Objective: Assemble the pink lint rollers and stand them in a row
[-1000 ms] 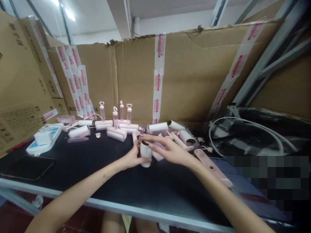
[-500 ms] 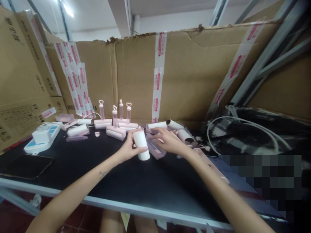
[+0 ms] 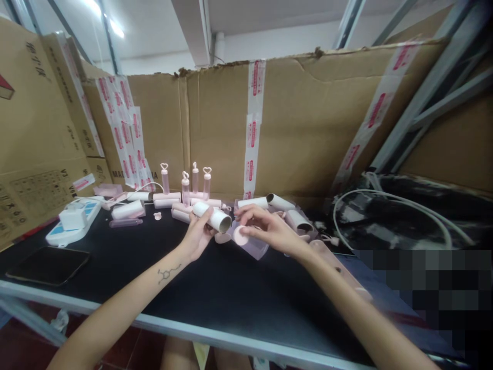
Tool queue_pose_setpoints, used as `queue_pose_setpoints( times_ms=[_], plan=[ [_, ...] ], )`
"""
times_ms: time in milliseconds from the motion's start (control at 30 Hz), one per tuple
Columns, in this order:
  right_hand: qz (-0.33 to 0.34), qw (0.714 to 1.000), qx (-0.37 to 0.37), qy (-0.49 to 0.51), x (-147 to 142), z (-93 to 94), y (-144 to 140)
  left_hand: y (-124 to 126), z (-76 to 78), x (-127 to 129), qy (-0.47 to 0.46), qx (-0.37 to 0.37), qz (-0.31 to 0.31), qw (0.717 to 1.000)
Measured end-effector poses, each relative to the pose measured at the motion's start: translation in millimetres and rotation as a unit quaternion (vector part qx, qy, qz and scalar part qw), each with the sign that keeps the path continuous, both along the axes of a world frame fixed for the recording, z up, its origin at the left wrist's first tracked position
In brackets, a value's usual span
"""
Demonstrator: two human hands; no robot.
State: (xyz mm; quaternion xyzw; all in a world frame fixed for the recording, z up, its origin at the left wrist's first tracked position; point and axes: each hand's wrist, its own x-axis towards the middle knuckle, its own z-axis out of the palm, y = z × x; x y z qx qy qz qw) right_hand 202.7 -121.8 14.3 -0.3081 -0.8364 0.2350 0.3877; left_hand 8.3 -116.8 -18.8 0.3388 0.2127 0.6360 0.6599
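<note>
Above the black tabletop [image 3: 215, 293], left hand [image 3: 198, 236] has its fingers clamped round a white cardboard-cored paper roll [image 3: 211, 216], tilted, open end facing right. Right hand [image 3: 269, 228] pinches a small round pink plastic cap [image 3: 241, 235] just beside that open end, not touching it.

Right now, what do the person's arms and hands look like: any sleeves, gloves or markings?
Both arms are bare up to the frame edge, no sleeves in view. The left hand and right hand wear no gloves; no rings or watch show. The left forearm carries a small dark line tattoo, like linked hexagons. The right forearm shows no markings.
</note>
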Motion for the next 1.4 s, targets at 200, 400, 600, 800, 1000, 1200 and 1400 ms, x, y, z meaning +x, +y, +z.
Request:
queue_pose_setpoints(
  times_ms=[200, 400, 600, 800, 1000, 1200, 1400],
  plan=[
    [-0.055, 0.985, 0.112, 0.122, -34.9, -24.4, -12.2, -12.2, -1.4, 9.4, -0.049, -0.041, -0.113, 0.992],
    [-0.108, 0.972, 0.136, 0.158, -40.3, -31.7, -14.7, -15.5, -3.3, 13.7, -0.079, -0.052, -0.133, 0.987],
    [-0.142, 0.965, 0.160, 0.149, -46.4, -35.6, -27.3, -19.9, -1.7, 10.3, -0.036, -0.060, -0.167, 0.984],
    [-0.104, 0.979, 0.126, 0.124, -47.2, -19.2, -39.4, -17.7, 4.8, 0.1, 0.067, 0.040, -0.157, 0.984],
    [-0.063, 0.991, 0.105, 0.052, -35.5, -24.6, -22.0, -7.9, -3.5, -3.6, 0.176, 0.063, -0.109, 0.976],
    [-0.105, 0.982, 0.146, 0.056, -23.8, -26.6, -3.9, 9.9, -22.9, -9.4, 0.297, 0.074, -0.146, 0.941],
    [-0.190, 0.934, -0.024, 0.303, -15.6, -18.8, 9.6, 23.4, -36.9, -20.3, 0.501, 0.247, 0.067, 0.827]
  ],
)
